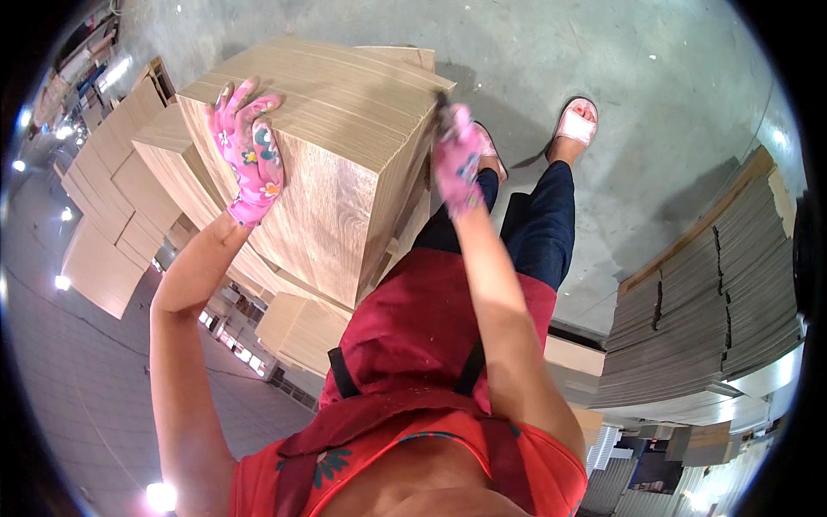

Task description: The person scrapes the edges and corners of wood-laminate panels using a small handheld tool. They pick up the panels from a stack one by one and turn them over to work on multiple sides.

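A tall stack of thin wood-grain panels (pixel 319 207) stands in front of me, with rough, uneven edges along its right side. My left hand (pixel 248 151), in a pink flowered glove, rests on the stack's upper left edge with its fingers stretched over the top. At the stack's right edge is my right hand (pixel 458 164), in a matching glove and blurred by motion. Its fingers are closed round a small dark tool (pixel 443 102) whose end touches or nearly touches the panel edges; its kind is too blurred to make out.
More wood-grain panel stacks (pixel 116 202) stand at the left, and a smaller one (pixel 297 323) sits nearer. Grey stacked sheets (pixel 698 302) rise at the right beside a wooden strip (pixel 698 222). My feet in pink slippers (pixel 575 121) are on the grey concrete floor (pixel 620 52).
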`<control>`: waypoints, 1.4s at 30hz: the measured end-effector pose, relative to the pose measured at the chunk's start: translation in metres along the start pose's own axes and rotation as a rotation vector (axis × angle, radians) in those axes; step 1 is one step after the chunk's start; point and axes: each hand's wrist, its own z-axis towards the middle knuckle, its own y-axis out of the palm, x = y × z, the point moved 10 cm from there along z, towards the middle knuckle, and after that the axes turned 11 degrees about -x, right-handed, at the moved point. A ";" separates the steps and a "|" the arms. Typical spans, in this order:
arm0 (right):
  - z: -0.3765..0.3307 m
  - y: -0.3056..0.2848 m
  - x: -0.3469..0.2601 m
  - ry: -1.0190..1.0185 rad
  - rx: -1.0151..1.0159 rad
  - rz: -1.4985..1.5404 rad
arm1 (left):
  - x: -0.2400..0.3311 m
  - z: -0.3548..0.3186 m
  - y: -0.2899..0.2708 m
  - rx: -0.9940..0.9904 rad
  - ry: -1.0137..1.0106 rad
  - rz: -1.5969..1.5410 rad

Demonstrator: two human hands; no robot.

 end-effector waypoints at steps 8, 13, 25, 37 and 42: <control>0.006 -0.026 -0.008 0.245 -0.305 0.347 | -0.005 -0.003 -0.003 0.017 -0.036 -0.065; -0.024 -0.041 -0.132 -0.119 -0.578 0.070 | -0.012 -0.006 0.000 -0.019 -0.026 -0.090; -0.027 -0.024 -0.143 -0.104 -0.670 -0.049 | -0.017 -0.006 0.003 -0.025 -0.047 -0.114; 0.082 -0.016 -0.007 0.165 -0.611 -0.398 | -0.014 -0.003 0.002 -0.009 -0.043 -0.104; -0.009 -0.013 -0.106 -0.030 -0.645 0.013 | -0.018 -0.007 0.002 0.001 -0.053 -0.078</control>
